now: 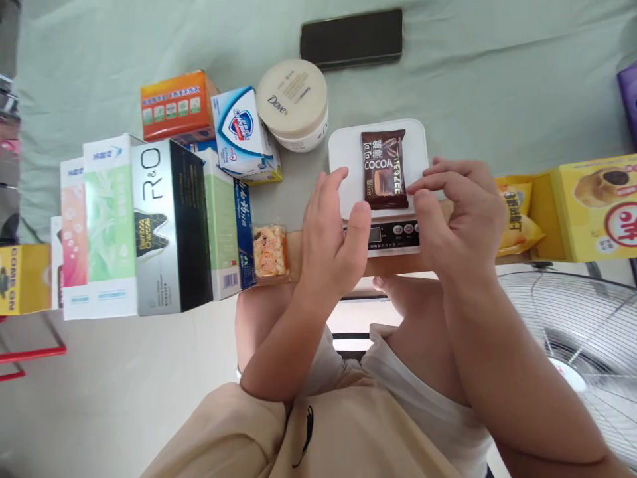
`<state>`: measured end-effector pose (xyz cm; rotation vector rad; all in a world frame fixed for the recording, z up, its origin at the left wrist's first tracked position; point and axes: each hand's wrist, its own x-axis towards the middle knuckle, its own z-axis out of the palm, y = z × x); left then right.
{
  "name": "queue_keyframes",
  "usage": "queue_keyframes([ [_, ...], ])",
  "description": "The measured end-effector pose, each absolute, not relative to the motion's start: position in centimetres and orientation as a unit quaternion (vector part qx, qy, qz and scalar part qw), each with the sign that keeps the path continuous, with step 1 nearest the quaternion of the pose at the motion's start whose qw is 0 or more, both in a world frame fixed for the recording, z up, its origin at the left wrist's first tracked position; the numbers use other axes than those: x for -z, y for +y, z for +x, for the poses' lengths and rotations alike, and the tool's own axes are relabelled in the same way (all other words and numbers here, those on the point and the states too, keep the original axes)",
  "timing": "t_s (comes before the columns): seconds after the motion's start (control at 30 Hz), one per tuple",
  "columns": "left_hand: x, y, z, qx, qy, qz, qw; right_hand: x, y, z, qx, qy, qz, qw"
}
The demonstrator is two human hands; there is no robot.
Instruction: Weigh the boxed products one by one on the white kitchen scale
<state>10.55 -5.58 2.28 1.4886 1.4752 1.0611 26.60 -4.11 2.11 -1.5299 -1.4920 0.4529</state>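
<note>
Two hands are released: the left hand [331, 239] stands empty, thumb spread, at the left edge of the white scale [346, 149]; the right hand [460, 212] is loosely curled, fingertips beside the cocoa packet [383, 169], contact unconfirmed. Dark brown with pale lettering, the packet lies face up on the scale.

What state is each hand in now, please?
Left hand: open, empty, near the white rectangular scale.
Right hand: loosely open, beside the brown rectangular cocoa packet; touch unclear.
</note>
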Motion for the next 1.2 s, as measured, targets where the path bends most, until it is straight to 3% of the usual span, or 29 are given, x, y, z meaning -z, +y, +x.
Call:
queue_keyframes([
  [0.3,-1.7,-5.0,10.2,-0.35,0.6,0.64,0.33,-1.2,-2.7,27.0,-0.15,-0.63,-0.625,0.436],
  [0.67,-2.7,-4.8,11.4,-0.285,0.607,0.671,0.316,-1.5,-2.9,26.6,-0.281,-0.634,-0.613,0.377],
  [0.97,-3.5,-5.8,12.0,-0.308,0.564,0.698,0.315,-2.6,-3.7,26.5,-0.269,-0.596,-0.61,0.447],
  [1.2,-4.3,-6.7,12.6,-0.343,0.516,0.709,0.337,-3.4,-4.7,30.9,-0.081,-0.562,-0.683,0.459],
])
